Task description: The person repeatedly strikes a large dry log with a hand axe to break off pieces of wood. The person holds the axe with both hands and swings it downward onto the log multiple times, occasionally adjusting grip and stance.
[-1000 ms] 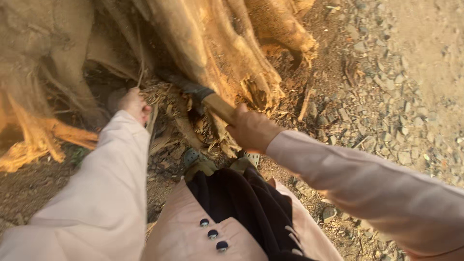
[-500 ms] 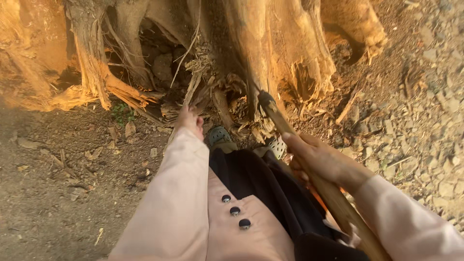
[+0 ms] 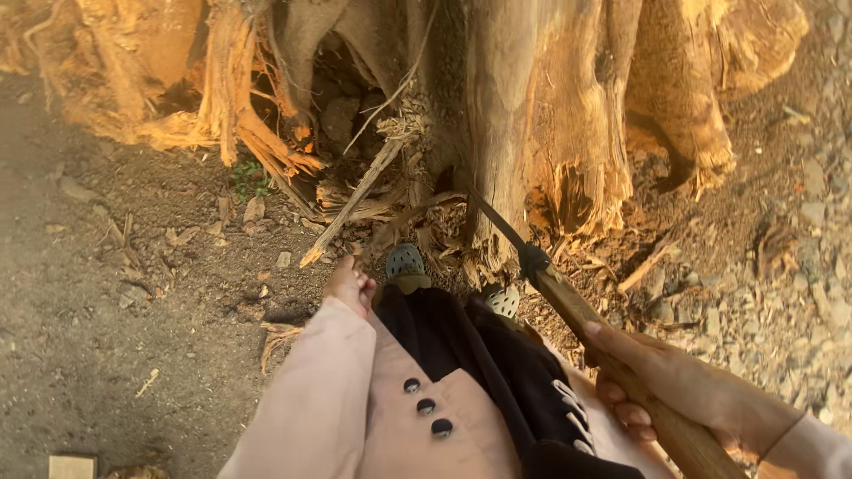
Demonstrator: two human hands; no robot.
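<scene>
The large, split, orange-brown tree stump (image 3: 532,115) fills the top of the view, and the thin dark blade (image 3: 497,226) of a wooden-handled cutting tool (image 3: 612,355) is laid against its splintered base. The handle is gripped by the clenched right hand (image 3: 661,386). The blade is judged likely to glance off the hard, slanted grain and swing down toward the two grey perforated shoes (image 3: 406,263), which stand just beside the stump's foot. The left hand (image 3: 349,286) hangs near the loose wood, apparently empty, though its fingers cannot be clearly told; it could be caught if the tool slipped. A long pale stick (image 3: 355,202) and scattered dry chips (image 3: 426,231) lie between the shoes and the stump, and footing on the gravelly ground (image 3: 781,284) could be lost on them.
</scene>
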